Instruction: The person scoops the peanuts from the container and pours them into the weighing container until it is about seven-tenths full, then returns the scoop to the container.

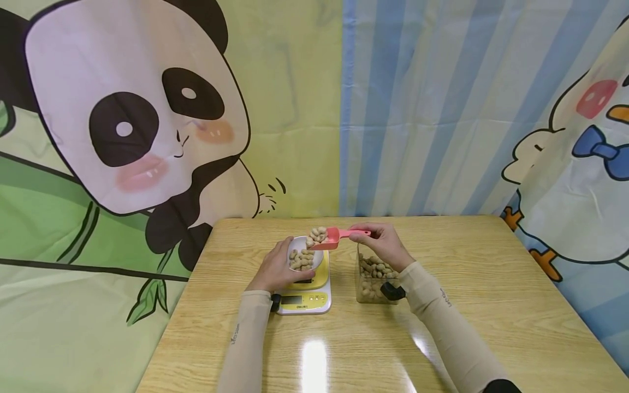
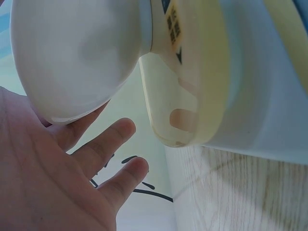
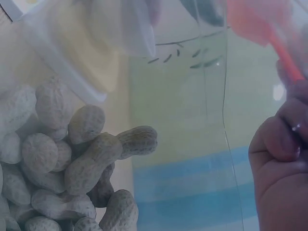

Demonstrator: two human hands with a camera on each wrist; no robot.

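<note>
A small white bowl (image 1: 318, 261) with several unshelled peanuts (image 1: 301, 260) in it stands over the yellow platform of a kitchen scale (image 1: 306, 301). My left hand (image 1: 274, 268) holds the bowl at its side, thumb in front and fingers behind; in the left wrist view its outer fingers (image 2: 103, 144) spread free beneath the bowl's curve. A pink scoop (image 1: 330, 240), heaped with peanuts, reaches over the bowl's rim. Its handle is pinched by my right hand (image 1: 385, 244), which is above a clear container (image 1: 375, 292) of peanuts (image 3: 91, 163).
The wooden table (image 1: 442, 327) carries all of this. At its far edge hangs a cloth backdrop (image 1: 295, 109) with a cartoon panda and a bird. The container stands right of the scale, with a strip of tabletop between.
</note>
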